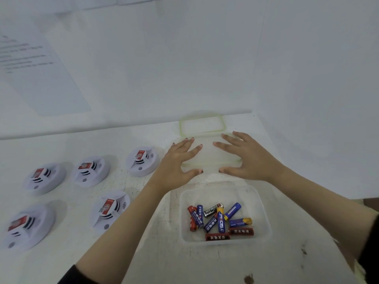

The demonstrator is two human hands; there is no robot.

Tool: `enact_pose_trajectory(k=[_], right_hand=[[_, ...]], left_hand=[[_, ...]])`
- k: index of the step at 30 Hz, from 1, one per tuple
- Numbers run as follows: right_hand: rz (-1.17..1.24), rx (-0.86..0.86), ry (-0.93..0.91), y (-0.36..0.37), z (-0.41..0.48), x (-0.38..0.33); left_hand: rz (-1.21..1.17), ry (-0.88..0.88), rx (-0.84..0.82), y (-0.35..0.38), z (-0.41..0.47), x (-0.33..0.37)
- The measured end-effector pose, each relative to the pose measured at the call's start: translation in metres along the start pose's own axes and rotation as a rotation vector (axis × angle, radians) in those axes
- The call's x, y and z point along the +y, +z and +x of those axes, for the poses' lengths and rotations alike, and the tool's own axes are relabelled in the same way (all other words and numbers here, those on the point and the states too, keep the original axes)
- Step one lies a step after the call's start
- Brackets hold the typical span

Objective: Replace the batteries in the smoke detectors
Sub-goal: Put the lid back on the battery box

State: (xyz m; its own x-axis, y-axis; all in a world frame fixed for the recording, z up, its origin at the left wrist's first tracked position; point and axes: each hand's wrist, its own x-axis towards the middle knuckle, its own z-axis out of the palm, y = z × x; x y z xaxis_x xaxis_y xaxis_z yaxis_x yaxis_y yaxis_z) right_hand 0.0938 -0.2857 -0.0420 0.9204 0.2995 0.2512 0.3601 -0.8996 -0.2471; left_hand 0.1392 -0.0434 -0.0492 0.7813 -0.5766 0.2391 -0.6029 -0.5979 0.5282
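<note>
Several white round smoke detectors with red labels lie on the white table at the left, among them a detector (142, 160) nearest my hands and another detector (109, 210) below it. A clear plastic box (264, 214) near the front holds several AA batteries (220, 221) in red, blue and black. Beyond it a second clear container with a green-edged lid (209, 163) stands by the wall. My left hand (178, 160) and my right hand (244, 156) hover over that lid with fingers spread, holding nothing.
Another green-rimmed lid (202, 125) leans at the back wall. A printed sheet (30, 68) hangs on the wall at the left. White walls close the table at the back and right. Dark stains mark the table's front edge (249, 278).
</note>
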Motion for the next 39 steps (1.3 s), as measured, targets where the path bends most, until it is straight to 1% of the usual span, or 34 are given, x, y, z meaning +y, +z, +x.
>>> enact_pose_trajectory(k=[3, 6, 7, 9, 11, 12, 13, 15, 16, 18, 20, 22, 24, 26, 29, 31, 33, 35, 37, 39], right_hand=[[0.113, -0.034, 0.002, -0.009, -0.005, 0.006], [0.267, -0.119, 0.022, -0.015, -0.008, 0.006], [0.287, -0.145, 0.024, -0.016, -0.009, 0.006], [0.253, -0.159, 0.009, -0.017, -0.011, 0.006], [0.2, -0.115, -0.001, -0.015, -0.014, 0.004], [0.177, -0.079, 0.01, -0.013, -0.014, 0.003], [0.157, -0.043, 0.03, -0.011, -0.013, 0.0], [0.133, 0.008, 0.081, -0.007, -0.012, -0.006], [0.121, 0.026, 0.086, -0.005, -0.011, -0.009], [0.07, 0.061, 0.028, -0.004, -0.011, -0.011], [-0.017, 0.085, -0.081, -0.004, -0.01, -0.007], [-0.104, 0.136, -0.168, -0.002, -0.008, -0.004], [-0.166, 0.207, -0.235, 0.002, -0.006, -0.002], [-0.186, 0.25, -0.275, 0.008, -0.004, -0.002], [-0.099, 0.247, -0.261, 0.006, -0.003, 0.0], [0.054, 0.262, -0.188, -0.002, -0.002, 0.0], [0.112, 0.23, -0.133, -0.008, 0.002, 0.006], [0.047, 0.129, -0.115, -0.01, 0.009, 0.013], [-0.017, 0.006, -0.107, -0.012, 0.012, 0.018], [-0.006, -0.08, -0.087, -0.012, 0.012, 0.019]], left_hand=[[0.033, 0.032, -0.094, -0.013, 0.007, 0.001], [0.159, 0.069, -0.086, -0.02, 0.015, -0.002], [0.205, 0.083, -0.055, -0.022, 0.018, -0.002], [0.242, 0.087, 0.048, -0.021, 0.02, -0.002], [0.207, 0.078, 0.2, -0.016, 0.019, -0.003], [0.16, 0.072, 0.243, -0.015, 0.018, 0.0], [0.075, 0.04, 0.229, -0.015, 0.015, 0.007], [-0.086, -0.062, 0.064, -0.011, 0.008, 0.02], [-0.092, -0.093, -0.01, -0.008, 0.006, 0.023], [-0.048, -0.098, -0.071, -0.002, 0.003, 0.023], [0.015, -0.095, -0.06, 0.003, 0.003, 0.022], [0.041, -0.092, -0.005, 0.007, 0.004, 0.019], [0.044, -0.078, 0.058, 0.009, 0.005, 0.018], [0.045, -0.061, 0.086, 0.01, 0.006, 0.017], [0.0, -0.082, 0.051, 0.006, 0.008, 0.015], [-0.076, -0.109, -0.046, -0.005, 0.009, 0.013], [-0.095, -0.1, -0.164, -0.019, 0.012, 0.007], [-0.073, -0.113, -0.229, -0.029, 0.013, 0.002], [-0.016, -0.15, -0.205, -0.034, 0.014, 0.0], [-0.001, -0.176, -0.102, -0.035, 0.013, 0.002]])
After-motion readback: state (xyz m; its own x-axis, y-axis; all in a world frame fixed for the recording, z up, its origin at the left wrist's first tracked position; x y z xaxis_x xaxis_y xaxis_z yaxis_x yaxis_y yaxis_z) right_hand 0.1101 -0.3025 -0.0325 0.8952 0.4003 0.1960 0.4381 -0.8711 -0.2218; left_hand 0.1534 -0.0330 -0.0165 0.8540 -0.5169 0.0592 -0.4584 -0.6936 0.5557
